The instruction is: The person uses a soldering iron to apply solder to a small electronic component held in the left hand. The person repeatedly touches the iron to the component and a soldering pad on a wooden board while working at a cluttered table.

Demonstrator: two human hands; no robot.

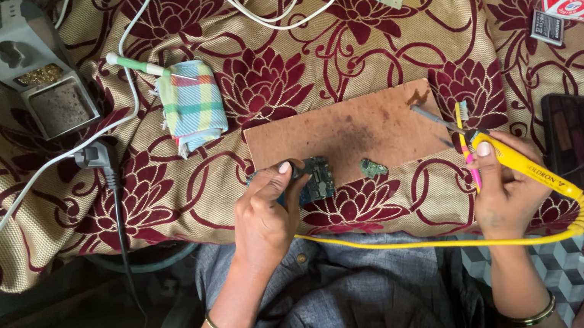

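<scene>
While the floral maroon cloth [335,42] covers the surface, we see a brown board [349,132] at mid-frame. At lower right, our right hand [504,190] has its grip closed round a yellow soldering iron [532,170]. Left of centre, our left hand [265,218] pinches a small circuit board [317,179] at the brown board's lower edge. A smaller green piece [374,168] lies just beside it.

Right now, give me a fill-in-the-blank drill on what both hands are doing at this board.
1. The left hand grips a small circuit ____ at the brown board's edge.
2. The right hand holds a soldering iron whose handle is ____.
3. A pink ____ is also in the right hand.
4. The checked cloth lies ____ of the brown board.

Missing words: board; yellow; tweezers; left
</scene>
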